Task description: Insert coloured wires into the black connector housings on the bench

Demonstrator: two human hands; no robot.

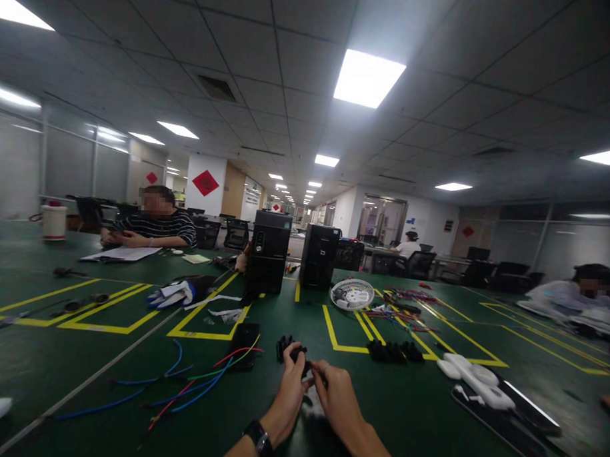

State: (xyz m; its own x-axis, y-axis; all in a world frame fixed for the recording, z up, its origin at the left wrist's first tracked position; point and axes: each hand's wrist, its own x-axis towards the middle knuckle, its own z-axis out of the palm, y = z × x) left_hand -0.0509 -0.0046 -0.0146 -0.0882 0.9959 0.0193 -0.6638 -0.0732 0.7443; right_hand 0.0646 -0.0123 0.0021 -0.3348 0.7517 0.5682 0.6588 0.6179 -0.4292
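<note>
A small black part [297, 353], perhaps a connector housing, is gripped between the thumb and fingers of my left hand [288, 386]. My right hand [335, 389] is pinched closed right beside it; what its fingertips hold is too small to make out. Just behind my left hand lie more black parts [281, 348] of a similar look. To the left, loose blue, red, green and yellow wires [199, 379] spread over the green table [217, 439]. Some of them cross a flat black phone-like slab [242, 349].
Two black computer towers [269, 254] stand ahead. A white basket [353, 295], bundled wires [407, 311] and a row of black parts [395, 352] lie right of centre. White devices [480, 381] rest at right, gloves [177, 294] at left. Other people sit around the table.
</note>
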